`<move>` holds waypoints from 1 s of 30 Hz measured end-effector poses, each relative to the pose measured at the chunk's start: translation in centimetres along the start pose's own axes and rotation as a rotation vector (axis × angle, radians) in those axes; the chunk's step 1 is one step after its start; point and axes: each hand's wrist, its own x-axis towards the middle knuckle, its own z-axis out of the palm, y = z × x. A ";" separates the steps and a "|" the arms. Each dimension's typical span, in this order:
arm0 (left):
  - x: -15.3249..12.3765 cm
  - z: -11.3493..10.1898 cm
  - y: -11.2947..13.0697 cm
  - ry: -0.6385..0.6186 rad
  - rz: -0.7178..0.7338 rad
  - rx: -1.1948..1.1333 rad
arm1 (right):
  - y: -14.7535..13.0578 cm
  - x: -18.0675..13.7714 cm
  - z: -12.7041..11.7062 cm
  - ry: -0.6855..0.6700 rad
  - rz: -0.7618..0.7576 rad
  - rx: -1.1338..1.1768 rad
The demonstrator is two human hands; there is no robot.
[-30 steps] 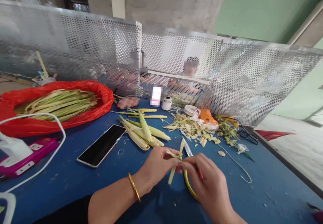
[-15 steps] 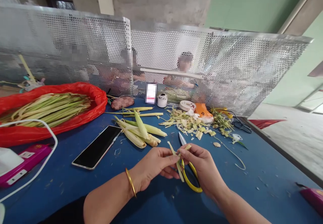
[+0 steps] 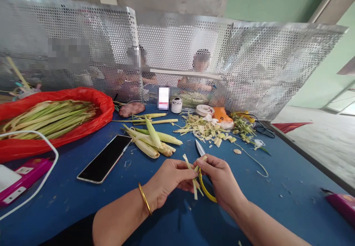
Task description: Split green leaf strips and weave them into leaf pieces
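My left hand (image 3: 176,176) pinches a small bundle of pale green leaf strips (image 3: 195,190), whose ends stick out above and below the fingers. Close beside it, my right hand (image 3: 219,174) is closed on the short folded end of a strip (image 3: 203,159). Scissors (image 3: 207,188) with yellow handles lie on the table, partly hidden behind my right hand, their blades pointing away. Just beyond my hands rests a pile of husk-like green pieces (image 3: 155,140). The fingertips overlap, so how the strips cross is hard to make out.
A red bag (image 3: 107,107) of long leaves stands at the left, near a black-screened phone (image 3: 105,159) and a magenta power strip (image 3: 26,177). Leaf scraps (image 3: 199,127), a tape roll (image 3: 204,110) and a lit phone (image 3: 163,98) lie before a perforated metal screen (image 3: 172,43); people sit behind it.
The strips between my hands have turned slightly, and their lower ends now spread apart. My right hand covers more of the scissors' handles. The whole view has tilted down a little.
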 end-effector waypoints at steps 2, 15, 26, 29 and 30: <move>0.1 0.0 -0.2 0.009 0.019 0.026 | 0.3 0.2 -0.1 0.022 0.033 0.019; -0.3 0.4 -0.2 -0.126 -0.023 0.252 | -2.0 0.4 -1.1 -0.296 -0.153 -0.464; -0.6 0.3 -0.1 -0.177 0.034 0.260 | -1.3 -0.4 0.0 0.032 -0.066 -0.229; -0.8 0.5 0.1 -0.168 0.063 0.279 | -1.0 -0.7 0.2 0.061 -0.058 -0.190; -0.9 0.6 0.2 -0.164 0.073 0.288 | -0.8 -0.8 0.3 0.067 -0.059 -0.183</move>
